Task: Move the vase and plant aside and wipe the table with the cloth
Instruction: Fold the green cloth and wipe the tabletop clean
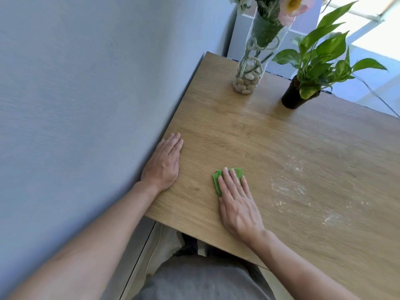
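Nearest the wearer, two bare forearms are reaching out over the front edge of the wooden table (249, 131), and every place below is given relative to that table.

The right hand (237, 202) is lying palm down a little in from the table's near edge, fingers straight and held together, pressing flat on the green cloth (217, 180). It is not clenching or pinching the cloth; the fingers are simply spread over it, pinning it to the wood. The cloth is folded small, and only its far and left edges are showing past the fingertips.

The left hand (164, 163) is resting flat on the table's left edge, right against the grey wall (75, 94), fingers relaxed and extended, grasping nothing.

To the right of the cloth, a patch of pale powdery residue (296, 187) is streaking the tabletop, running toward the table's right side.

Farther back, at the table's far left corner, the clear glass vase (253, 68) is standing upright, holding pale pebbles at its base, green stems and a pink flower (292, 7) at its top. Near it, to its right along the table's far edge, the leafy green plant (320, 59) is sitting in a dark pot (292, 98). Vase and pot are standing apart, not touching, both well clear of the hands
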